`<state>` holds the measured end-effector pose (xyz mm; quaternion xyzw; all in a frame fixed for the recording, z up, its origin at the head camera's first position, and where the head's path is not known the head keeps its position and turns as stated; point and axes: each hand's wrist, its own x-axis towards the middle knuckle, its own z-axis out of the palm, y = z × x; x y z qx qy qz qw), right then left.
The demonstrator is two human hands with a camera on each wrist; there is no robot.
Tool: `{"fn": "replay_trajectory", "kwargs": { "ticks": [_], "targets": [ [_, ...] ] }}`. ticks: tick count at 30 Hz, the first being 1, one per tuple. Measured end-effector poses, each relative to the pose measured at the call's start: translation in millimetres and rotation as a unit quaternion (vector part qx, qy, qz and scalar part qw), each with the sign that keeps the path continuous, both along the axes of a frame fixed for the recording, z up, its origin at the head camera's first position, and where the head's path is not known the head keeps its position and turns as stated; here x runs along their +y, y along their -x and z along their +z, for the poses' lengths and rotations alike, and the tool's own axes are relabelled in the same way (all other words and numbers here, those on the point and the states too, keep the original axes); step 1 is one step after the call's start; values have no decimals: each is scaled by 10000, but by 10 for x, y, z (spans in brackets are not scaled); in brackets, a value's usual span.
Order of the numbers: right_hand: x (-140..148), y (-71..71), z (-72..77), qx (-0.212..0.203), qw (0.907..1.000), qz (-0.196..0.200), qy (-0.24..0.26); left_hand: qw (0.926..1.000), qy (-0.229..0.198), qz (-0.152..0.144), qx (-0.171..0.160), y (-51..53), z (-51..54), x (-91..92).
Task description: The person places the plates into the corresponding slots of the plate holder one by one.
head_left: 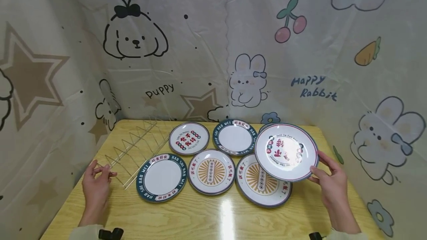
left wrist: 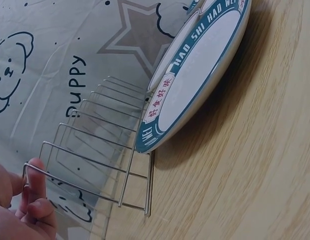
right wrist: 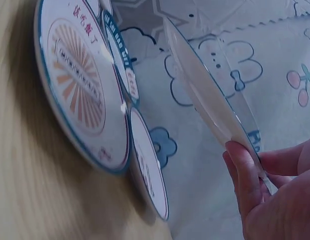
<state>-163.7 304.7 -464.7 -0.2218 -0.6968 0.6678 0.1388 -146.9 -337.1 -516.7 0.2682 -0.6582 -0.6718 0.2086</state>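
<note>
My right hand (head_left: 331, 188) pinches the rim of a white plate with red characters (head_left: 283, 155), thumb on one face and fingers on the other. The right wrist view shows this plate (right wrist: 205, 85) edge-on, raised off the table. Below it in the head view lies a plate with an orange sunburst (head_left: 255, 188), partly covered. Another plate behind the raised one is mostly hidden. At the left, my left hand (head_left: 97, 184) grips the near end of a metal wire dish rack (head_left: 133, 143); in the left wrist view its fingers (left wrist: 38, 175) curl about the end wire (left wrist: 69, 185).
Beside the rack lie a green-rimmed plate (head_left: 161, 179), a smaller sunburst plate (head_left: 211, 188), a red-lettered plate (head_left: 176, 145) and a second green-rimmed plate (head_left: 235, 140). They rest on a wooden table (head_left: 186, 219). Printed curtains (head_left: 200, 29) rise behind and at both sides.
</note>
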Motion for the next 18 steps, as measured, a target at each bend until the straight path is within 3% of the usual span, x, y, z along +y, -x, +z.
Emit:
{"fn": "replay_trajectory", "kwargs": {
  "ticks": [8,18],
  "targets": [
    [-359,257,60,280,9974,629,225,9998,182,-31,-110,7,-33,-4],
    [-893,599,54,356,9938,1024,251,9989,399,-128,-195,-7,-7,-9]
  ]
}}
